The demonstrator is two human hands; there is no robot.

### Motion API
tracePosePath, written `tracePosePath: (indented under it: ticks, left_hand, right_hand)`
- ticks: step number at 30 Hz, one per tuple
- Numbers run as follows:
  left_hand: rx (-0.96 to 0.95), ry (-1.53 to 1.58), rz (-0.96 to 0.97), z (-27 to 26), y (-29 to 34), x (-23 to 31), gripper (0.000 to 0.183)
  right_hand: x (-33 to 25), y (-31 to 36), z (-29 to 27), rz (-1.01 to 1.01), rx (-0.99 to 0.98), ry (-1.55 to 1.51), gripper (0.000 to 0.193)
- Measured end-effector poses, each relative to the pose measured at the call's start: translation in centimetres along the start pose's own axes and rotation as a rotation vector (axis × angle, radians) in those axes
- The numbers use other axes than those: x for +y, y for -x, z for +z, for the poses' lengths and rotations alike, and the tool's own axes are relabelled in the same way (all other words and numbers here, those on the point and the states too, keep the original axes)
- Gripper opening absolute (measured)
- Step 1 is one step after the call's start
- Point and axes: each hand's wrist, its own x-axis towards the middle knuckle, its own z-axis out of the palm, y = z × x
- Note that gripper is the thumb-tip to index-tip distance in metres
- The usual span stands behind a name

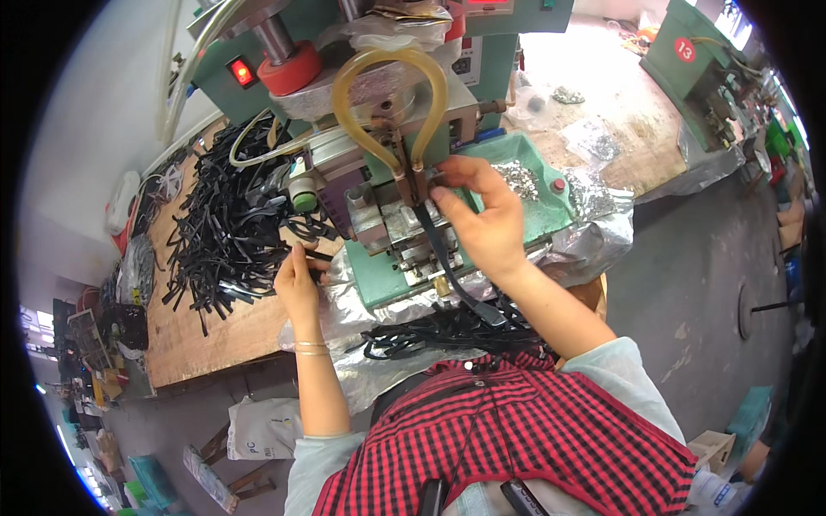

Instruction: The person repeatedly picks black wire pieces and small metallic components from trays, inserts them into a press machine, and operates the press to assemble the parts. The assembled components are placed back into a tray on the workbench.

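My right hand (pixel 486 211) reaches to the working point of a green bench press, thumb and forefinger nearly together beside its copper-coloured prongs. What sits between those fingertips is too small to make out. From just below the prongs a black strap (pixel 439 249) hangs toward me, ending in a wider tab. My left hand (pixel 298 279) is closed at the press's left side, with a short black strip (pixel 318 255) sticking out from its fingers. A looped yellowish hose (pixel 346 86) runs down to the prongs.
Loose black straps (pixel 228 211) lie heaped on the wooden table at left, and more straps (pixel 413 335) lie at my lap. A green tray (pixel 538 215) of small metal pieces is right of the press. Clear plastic bags (pixel 594 142) rest on the right-hand table.
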Motion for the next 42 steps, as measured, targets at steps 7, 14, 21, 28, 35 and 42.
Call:
tracePosePath:
  ticks: [7,14,21,28,35,42]
  left_hand:
    - [0.154,0.14,0.338,3.2,2.6,8.6,0.01]
    - [-0.127,-0.499,1.298,6.5,7.4,16.6,0.016]
    - [-0.198,-0.425,1.444,11.9,6.6,13.9,0.022]
    - [-0.208,-0.405,1.449,12.0,6.3,12.9,0.023]
    - [-0.205,-0.356,1.216,10.8,8.3,13.1,0.035]
    - [0.389,-0.616,1.079,1.6,6.4,11.5,0.024]
  right_hand:
    - [-1.8,0.4,1.2,0.17,0.019,-0.356,0.049]
    - [-6.3,1.1,-0.3,0.202,-0.098,-0.367,0.059]
    - [4.0,-1.6,-8.0,0.091,0.21,0.192,0.045]
    - [6.1,2.3,-10.2,0.193,0.033,0.75,0.017]
    - [6.8,2.0,-8.5,0.025,0.036,1.067,0.011]
    - [5.9,3.4,-8.8,0.145,0.196,0.661,0.006]
